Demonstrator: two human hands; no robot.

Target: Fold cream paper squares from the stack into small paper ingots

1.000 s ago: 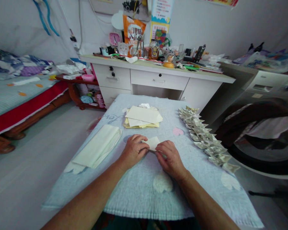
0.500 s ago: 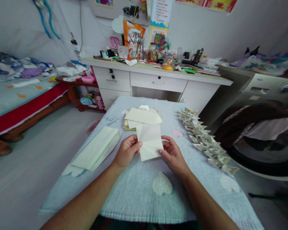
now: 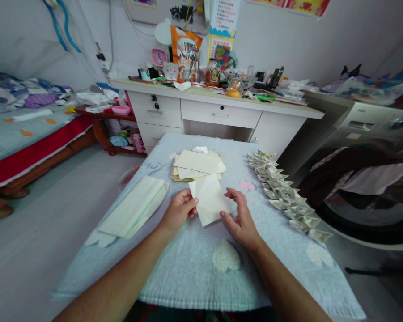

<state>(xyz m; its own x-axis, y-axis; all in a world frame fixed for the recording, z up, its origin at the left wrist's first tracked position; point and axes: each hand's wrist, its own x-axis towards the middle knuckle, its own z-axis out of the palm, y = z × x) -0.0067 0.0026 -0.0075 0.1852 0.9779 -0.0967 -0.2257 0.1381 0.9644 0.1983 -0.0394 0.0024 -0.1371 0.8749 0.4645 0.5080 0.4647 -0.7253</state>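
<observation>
Holding a pale sheet of paper (image 3: pixel 209 199) between them, both hands work at the middle of the table (image 3: pixel 188 273), which is covered by a light blue towel. The left hand (image 3: pixel 177 211) pinches the sheet's left edge between thumb and fingers; the right hand (image 3: pixel 239 216) rests open against its right and near edge, fingers spread, steadying rather than clenching. The sheet lies tilted, its far corner touching the stack of loose sheets (image 3: pixel 197 164) just beyond. A thick folded pile of paper (image 3: pixel 134 206) sits to the left, and a long row of folded paper pieces (image 3: pixel 285 197) runs along the right side.

By my reading, the sheet is opened flat and being squared up for a fold. That fold would call for lining up the edges first and pressing the crease firmly against the soft towel.
</observation>
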